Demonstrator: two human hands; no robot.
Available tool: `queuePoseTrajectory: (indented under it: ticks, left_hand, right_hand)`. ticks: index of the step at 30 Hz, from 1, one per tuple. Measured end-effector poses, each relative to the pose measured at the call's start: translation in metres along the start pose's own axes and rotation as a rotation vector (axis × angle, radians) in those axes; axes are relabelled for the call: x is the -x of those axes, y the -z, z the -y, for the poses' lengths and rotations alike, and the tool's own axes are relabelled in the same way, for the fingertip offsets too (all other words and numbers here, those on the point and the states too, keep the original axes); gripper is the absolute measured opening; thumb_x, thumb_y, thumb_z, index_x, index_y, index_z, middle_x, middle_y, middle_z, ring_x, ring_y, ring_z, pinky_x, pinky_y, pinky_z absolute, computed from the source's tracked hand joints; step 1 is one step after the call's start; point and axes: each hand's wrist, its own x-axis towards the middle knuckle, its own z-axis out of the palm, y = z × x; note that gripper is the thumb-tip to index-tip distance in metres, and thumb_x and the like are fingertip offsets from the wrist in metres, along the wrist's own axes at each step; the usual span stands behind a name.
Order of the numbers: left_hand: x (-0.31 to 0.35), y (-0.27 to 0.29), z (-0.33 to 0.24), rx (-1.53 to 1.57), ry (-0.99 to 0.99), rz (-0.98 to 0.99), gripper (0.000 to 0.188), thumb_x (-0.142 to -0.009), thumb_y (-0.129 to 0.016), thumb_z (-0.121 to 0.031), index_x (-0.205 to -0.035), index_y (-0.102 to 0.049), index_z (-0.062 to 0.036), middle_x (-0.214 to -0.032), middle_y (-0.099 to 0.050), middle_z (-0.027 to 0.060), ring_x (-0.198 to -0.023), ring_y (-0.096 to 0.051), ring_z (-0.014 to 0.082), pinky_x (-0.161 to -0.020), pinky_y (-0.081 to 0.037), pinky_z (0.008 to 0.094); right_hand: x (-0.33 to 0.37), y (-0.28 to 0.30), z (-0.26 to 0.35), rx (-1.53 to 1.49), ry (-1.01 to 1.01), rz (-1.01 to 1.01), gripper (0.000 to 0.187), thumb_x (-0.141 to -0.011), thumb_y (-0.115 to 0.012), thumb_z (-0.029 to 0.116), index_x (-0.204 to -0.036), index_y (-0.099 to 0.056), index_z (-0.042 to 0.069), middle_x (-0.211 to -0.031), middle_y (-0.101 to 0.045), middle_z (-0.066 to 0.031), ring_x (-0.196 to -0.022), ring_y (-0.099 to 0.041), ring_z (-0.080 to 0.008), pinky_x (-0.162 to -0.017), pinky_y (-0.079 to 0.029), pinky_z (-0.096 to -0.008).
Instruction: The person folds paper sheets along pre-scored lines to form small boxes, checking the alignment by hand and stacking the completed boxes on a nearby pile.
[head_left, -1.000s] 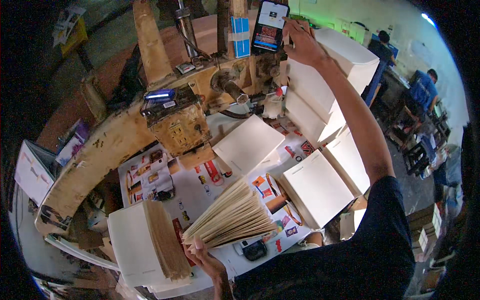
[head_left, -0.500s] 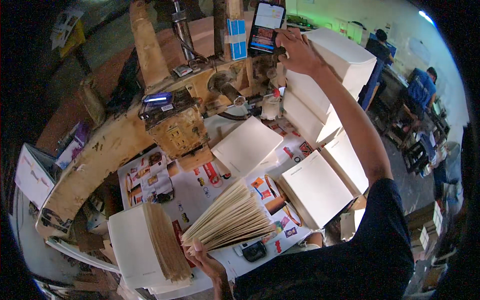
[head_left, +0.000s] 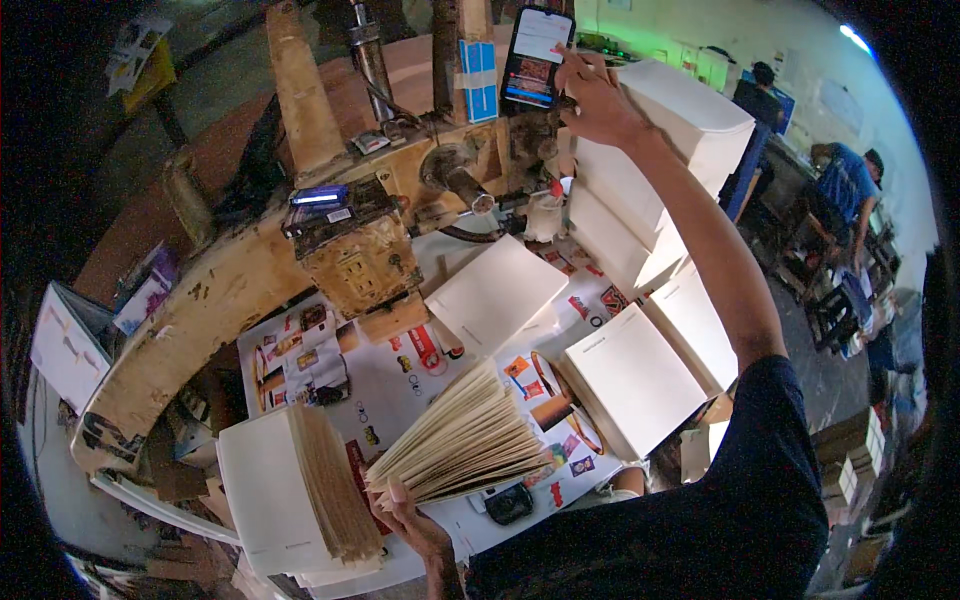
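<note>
My left hand [head_left: 412, 522] is closed on one end of a fanned stack of paper sheets [head_left: 465, 430], thumb on top. The sheets spread out towards the far side over the printed table cover. Up at the back, my right hand [head_left: 603, 102] reaches to an upright smartphone [head_left: 536, 58] with a lit screen. One finger lies on the screen and the others are apart, holding nothing. Left of the fanned sheets lies a thick pile of pale booklets [head_left: 270, 495] with rough brown edges.
A worn yellowish machine [head_left: 350, 262] fills the back left. White paper stacks [head_left: 632, 378] stand on the right, with a taller stack [head_left: 690, 110] behind. A pale booklet [head_left: 497, 292] lies mid-table. A small black device [head_left: 510, 503] sits near the front. A co-worker [head_left: 845, 190] is far right.
My right finger has moved up the phone screen, and the picture on the screen has changed. My left hand keeps the sheets in place. The far-right co-worker now leans over.
</note>
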Motion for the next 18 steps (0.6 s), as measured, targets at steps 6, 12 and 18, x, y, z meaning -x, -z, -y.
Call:
queuePoseTrajectory:
  ticks: [6, 12, 18]
  left_hand:
    - [-0.002, 0.011, 0.01, -0.031, 0.047, 0.149, 0.053, -0.098, -0.05, -0.037, -0.136, -0.044, 0.0, -0.134, -0.051, 0.0193, -0.122, -0.052, 0.0305, -0.1, -0.047, 0.0485]
    - [-0.027, 0.063, 0.08, 0.066, -0.367, 0.374, 0.077, -0.096, -0.055, -0.049, -0.148, -0.019, -0.0043, -0.148, -0.031, 0.0202, -0.131, -0.041, 0.0311, -0.109, -0.036, 0.0457]
    - [-0.026, 0.046, 0.064, -0.223, -0.375, 0.457, 0.101, -0.063, -0.094, -0.027, -0.138, -0.033, 0.0046, -0.133, -0.05, 0.0185, -0.122, -0.051, 0.0297, -0.108, -0.04, 0.0441]
  right_hand:
    - [0.006, 0.007, 0.004, -0.03, -0.014, 0.093, 0.036, -0.073, -0.064, 0.009, -0.105, -0.049, 0.01, -0.146, -0.041, -0.0094, -0.131, -0.036, -0.0353, -0.107, -0.032, -0.0526]
    - [-0.01, 0.022, 0.068, -0.251, -0.185, 0.442, 0.036, -0.083, -0.063, 0.02, -0.114, -0.048, 0.011, -0.137, -0.047, -0.0147, -0.126, -0.043, -0.0348, -0.101, -0.036, -0.0516]
    - [0.036, 0.095, 0.137, -0.409, 0.067, 0.316, 0.07, -0.091, -0.062, 0.031, -0.147, -0.03, 0.004, -0.154, -0.029, -0.0198, -0.142, -0.03, -0.0362, -0.117, -0.025, -0.0462]
